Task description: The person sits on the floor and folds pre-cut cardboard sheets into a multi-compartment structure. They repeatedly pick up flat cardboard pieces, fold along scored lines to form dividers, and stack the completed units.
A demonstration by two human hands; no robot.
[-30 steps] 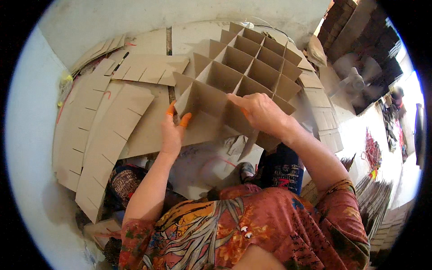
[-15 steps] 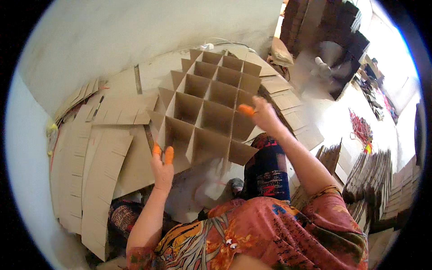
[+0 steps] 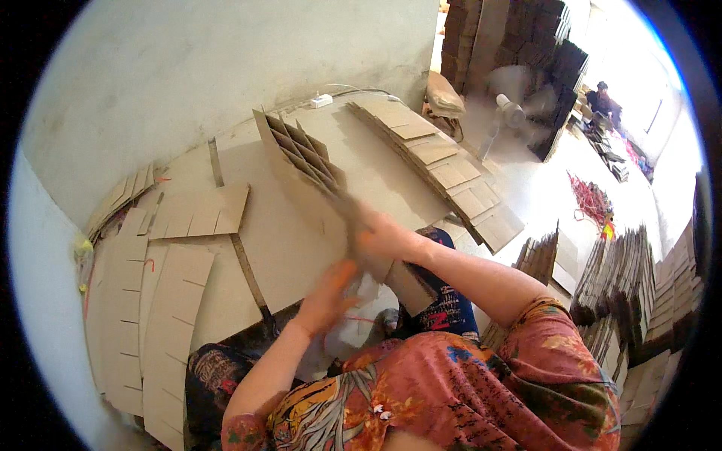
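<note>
A brown cardboard divider (image 3: 297,154) of interlocking strips is folded nearly flat, its narrow slanting cells showing at the far end. It tilts up over the work surface, with its near end blurred between my hands. Closed on the right side of that near end is my right hand (image 3: 387,237). My left hand (image 3: 325,298) is close against the lower left of the divider, its fingers smeared by motion, so their grip is unclear. Orange covers show on fingers of both hands.
Slotted cardboard strips (image 3: 162,338) lie at the left, with another slotted piece (image 3: 199,212) beyond them. A long stack of slotted cardboard (image 3: 444,161) runs along the right. Farther off are a fan (image 3: 511,111), red strings (image 3: 590,203) and a seated person (image 3: 603,104). Bundled cardboard (image 3: 617,278) stands at right.
The divider grid, spread open before, has collapsed into a narrow flat bundle. My hands have come together at its near end, the right moving down and left, the left moving right.
</note>
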